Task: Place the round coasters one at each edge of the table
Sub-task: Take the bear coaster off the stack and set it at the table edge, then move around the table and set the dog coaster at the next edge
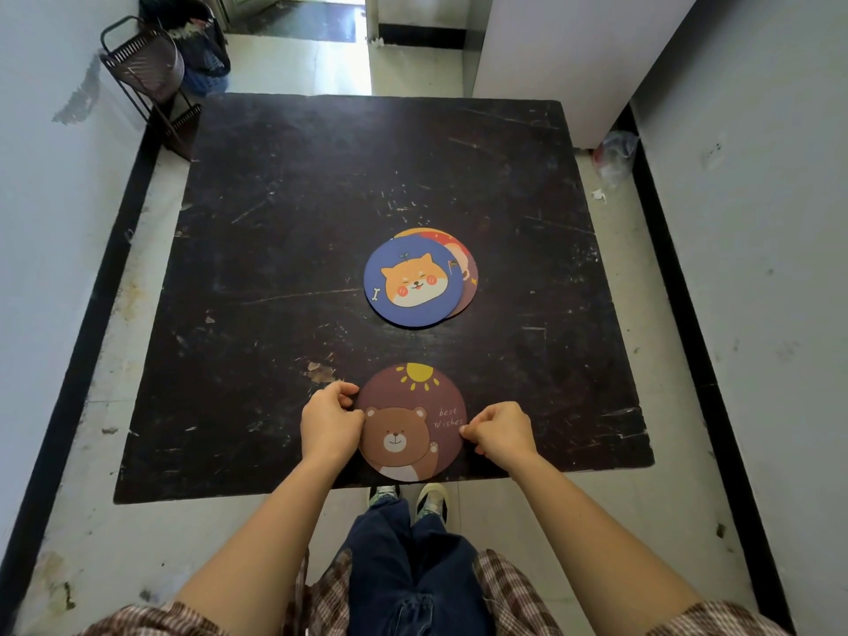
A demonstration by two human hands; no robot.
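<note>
A brown round coaster with a bear and a sun (413, 406) lies flat at the near edge of the dark scratched table (275, 222). My left hand (329, 422) pinches its left rim and my right hand (500, 432) pinches its right rim. At the table's middle a blue coaster with an orange dog (413, 282) lies on top of a small stack. Under it an orange coaster (429, 232) and a brown one (470, 282) peek out at the back and right.
A dark metal rack (147, 80) stands off the table's far left corner, with a blue basket (206, 78) behind it. A white cabinet (573, 62) is at the far right. Walls run close along both sides. My legs and shoes (431, 500) are below the near edge.
</note>
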